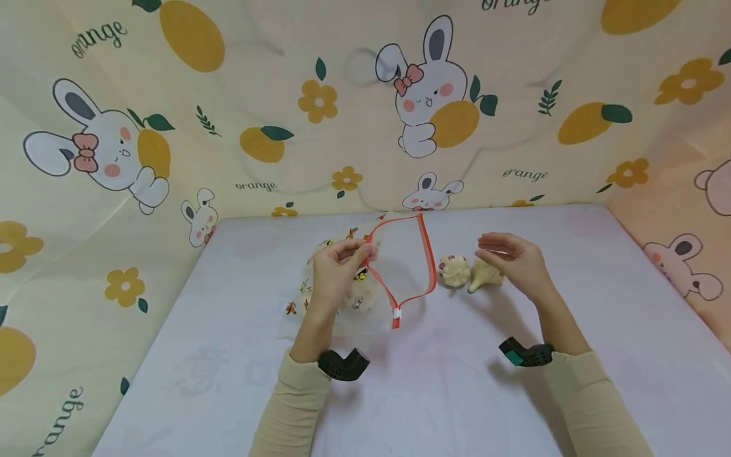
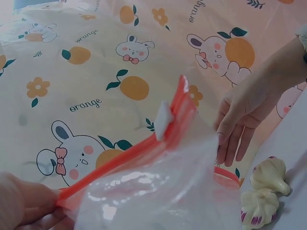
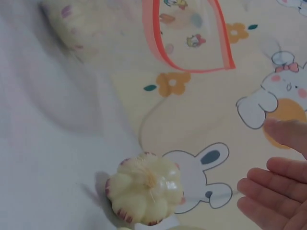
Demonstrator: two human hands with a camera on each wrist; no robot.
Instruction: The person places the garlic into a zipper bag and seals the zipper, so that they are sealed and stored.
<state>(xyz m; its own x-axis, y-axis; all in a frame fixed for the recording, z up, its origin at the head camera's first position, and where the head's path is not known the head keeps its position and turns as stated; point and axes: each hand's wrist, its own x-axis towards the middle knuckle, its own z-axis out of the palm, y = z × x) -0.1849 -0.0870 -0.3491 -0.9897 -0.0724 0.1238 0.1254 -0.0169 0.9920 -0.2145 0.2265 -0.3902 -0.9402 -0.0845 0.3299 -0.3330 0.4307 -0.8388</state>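
Note:
My left hand (image 1: 333, 273) pinches the red zip edge of a clear plastic zip bag (image 1: 428, 257) printed with small cartoon figures. The bag's mouth gapes toward the right, and a white slider (image 2: 164, 120) sits on its zip. A pale garlic bulb (image 1: 360, 296) shows through the film inside. To the right of the bag, two garlic bulbs lie side by side: one with purple streaks (image 1: 454, 271) and one with its stem pointing forward-left (image 1: 484, 277). Just above them hovers my right hand (image 1: 516, 263), holding nothing, its fingers (image 3: 261, 191) loosely extended.
A white cloth (image 1: 223, 381) covers the table. Behind it hangs a cream backdrop (image 1: 354, 57) printed with rabbits and oranges, meeting the table's far edge. Each wrist wears a black camera, the left one (image 1: 344, 365) and the right one (image 1: 525, 353).

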